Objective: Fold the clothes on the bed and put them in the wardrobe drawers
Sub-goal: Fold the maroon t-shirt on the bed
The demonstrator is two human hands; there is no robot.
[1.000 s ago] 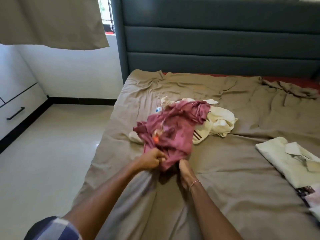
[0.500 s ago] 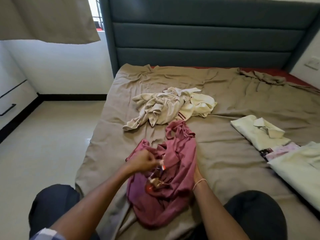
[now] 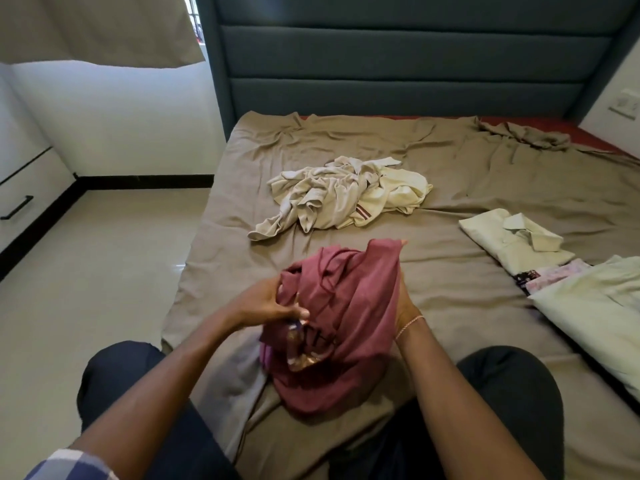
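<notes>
Bed point(image 3: 450, 174) fills the view, with a creased brown sheet and a red strip showing at the far edge. Padded teal headboard point(image 3: 398, 64) behind it. Pale tiled floor point(image 3: 104, 271) on the left, beige curtain point(image 3: 97, 26) top left. White wardrobe drawer point(image 3: 31, 188) at the left edge has a black bar handle. Person sits at the foot of the bed, dark trousers point(image 3: 512, 393) at both sides. Large pale green garment point(image 3: 595, 306) lies flat at the right edge. A cream clothes heap point(image 3: 339, 195), unfolded with a striped hem, sits mid-bed. The folded pale green collared shirt point(image 3: 512, 240) is right of the heap, and a patterned cloth point(image 3: 550, 277) is tucked between the two green pieces. Maroon T-shirt point(image 3: 353, 306) is bunched and lifted over the near sheet between both hands, its lower end resting on the bed. The printed graphic faces the camera with dark letters, maybe "TH"; the rest is lost in folds. Left hand point(image 3: 273, 303) reaches in from the left, fingers curled, gripping the shirt's left side near the print. Right hand point(image 3: 403, 299) stands upright against the shirt's right edge, mostly hidden. One fingertip shows at the top corner, so its grip can't be told. Thin bracelet point(image 3: 410, 323) on the right wrist.
</notes>
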